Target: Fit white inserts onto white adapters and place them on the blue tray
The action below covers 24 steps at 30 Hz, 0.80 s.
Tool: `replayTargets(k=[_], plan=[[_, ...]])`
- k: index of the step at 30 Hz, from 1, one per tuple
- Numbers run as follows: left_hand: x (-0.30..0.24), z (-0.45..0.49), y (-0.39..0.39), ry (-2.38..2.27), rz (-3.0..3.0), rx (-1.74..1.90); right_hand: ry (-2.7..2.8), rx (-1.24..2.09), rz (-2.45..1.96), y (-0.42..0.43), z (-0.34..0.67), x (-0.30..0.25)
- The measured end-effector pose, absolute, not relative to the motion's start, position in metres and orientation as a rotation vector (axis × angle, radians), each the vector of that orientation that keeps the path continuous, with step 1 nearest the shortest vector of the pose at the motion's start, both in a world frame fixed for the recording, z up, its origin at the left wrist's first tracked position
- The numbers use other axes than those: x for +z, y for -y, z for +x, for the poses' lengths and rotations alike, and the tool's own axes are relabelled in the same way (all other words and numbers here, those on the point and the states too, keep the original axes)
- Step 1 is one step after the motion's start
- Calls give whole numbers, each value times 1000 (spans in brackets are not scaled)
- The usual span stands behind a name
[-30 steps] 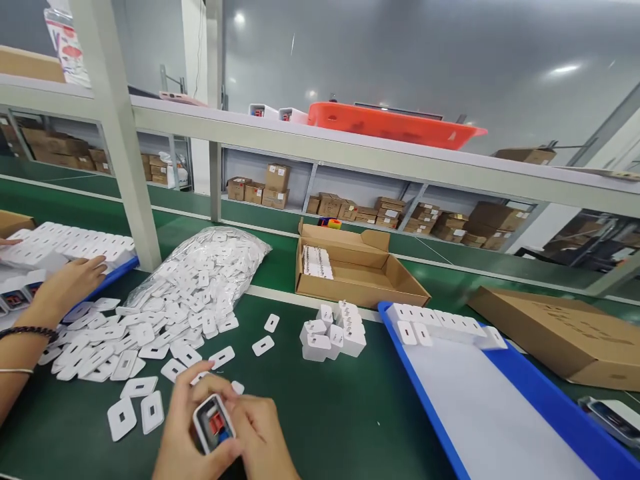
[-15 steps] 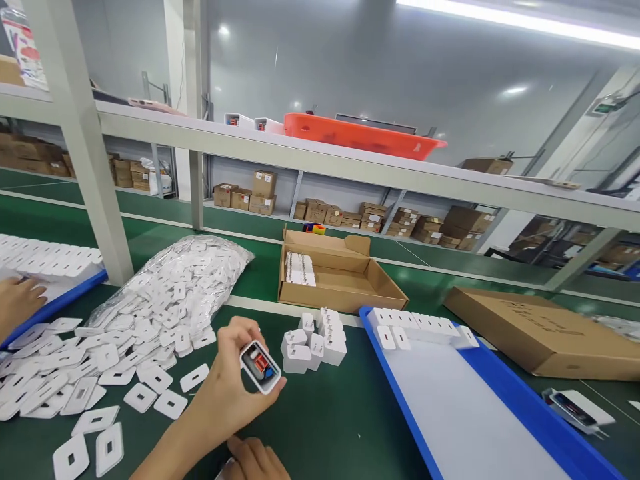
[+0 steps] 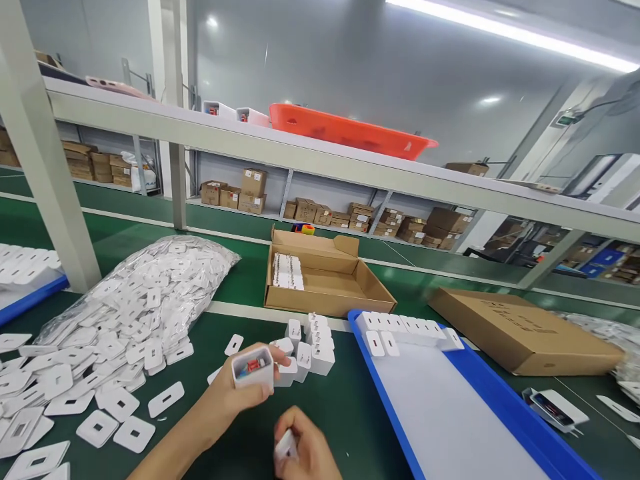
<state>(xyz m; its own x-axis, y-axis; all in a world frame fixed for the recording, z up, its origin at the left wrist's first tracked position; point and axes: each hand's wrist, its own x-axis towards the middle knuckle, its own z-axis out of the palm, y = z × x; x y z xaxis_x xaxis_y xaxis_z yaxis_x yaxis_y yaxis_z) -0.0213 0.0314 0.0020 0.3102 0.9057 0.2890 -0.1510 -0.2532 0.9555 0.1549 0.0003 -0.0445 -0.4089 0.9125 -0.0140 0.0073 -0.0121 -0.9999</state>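
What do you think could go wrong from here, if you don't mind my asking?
The left hand holds the white housing with its open end uncovered, so the red and blue parts inside might get knocked or catch dirt.

Its fingers also appear close to the clustered plugs, which a stray nudge could topple; whether they touch is unclear.

The right hand grips a small white piece, which might slip and get mixed among the loose plates.

Above the worktop [image 3: 350, 410], the left hand [image 3: 225, 395] holds an open case [image 3: 259, 378], the right hand [image 3: 309, 445] a white piece [image 3: 287, 445]; plugs [image 3: 400, 324] line the tray's [image 3: 517, 417] far edge.
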Motion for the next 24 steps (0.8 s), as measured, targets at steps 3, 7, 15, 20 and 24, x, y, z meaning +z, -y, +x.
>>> replayTargets(k=[3,7,15,20,24], plan=[[0,-22,-29,-805,1761,1230,1234,1767,-926,-6,161,-11],[-4,-21,-27,-777,2153,1185,1295,1730,-1102,-8,154,7],[1,-18,-27,-810,2556,1082,1275,1903,-1076,-17,152,1],[4,-16,-24,-825,2533,1047,1285,1839,-1117,-14,149,5],[5,-15,-22,-853,2501,1018,1281,1784,-1129,-9,145,4]])
